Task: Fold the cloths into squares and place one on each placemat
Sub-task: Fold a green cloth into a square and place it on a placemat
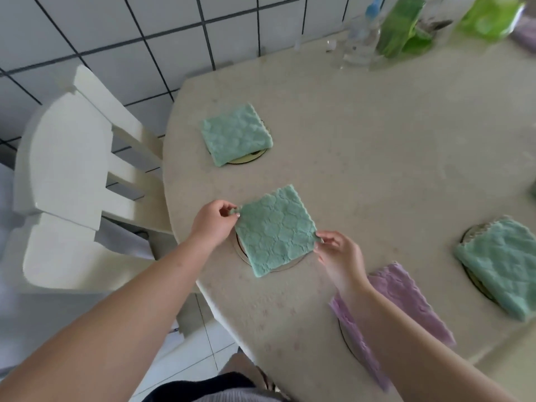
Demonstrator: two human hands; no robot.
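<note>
A folded green cloth (pixel 275 230) lies as a square over a round placemat (pixel 285 266) near the table's left edge. My left hand (pixel 213 223) pinches its left corner. My right hand (pixel 338 252) pinches its right corner. Another folded green cloth (pixel 236 134) covers a round placemat (pixel 246 159) farther back. A third green cloth (pixel 503 265) rests on a placemat (pixel 470 232) at the right. A folded purple cloth (pixel 406 294) lies on a placemat (pixel 343 336) near me, partly hidden by my right forearm.
The beige table (pixel 377 140) stands against a white tiled wall. A white chair (pixel 66 175) sits at its left. At the back right stand a clear glass bottle (pixel 361 39) and green packets (pixel 401 24). Another purple cloth (pixel 526 34) shows at the far right edge.
</note>
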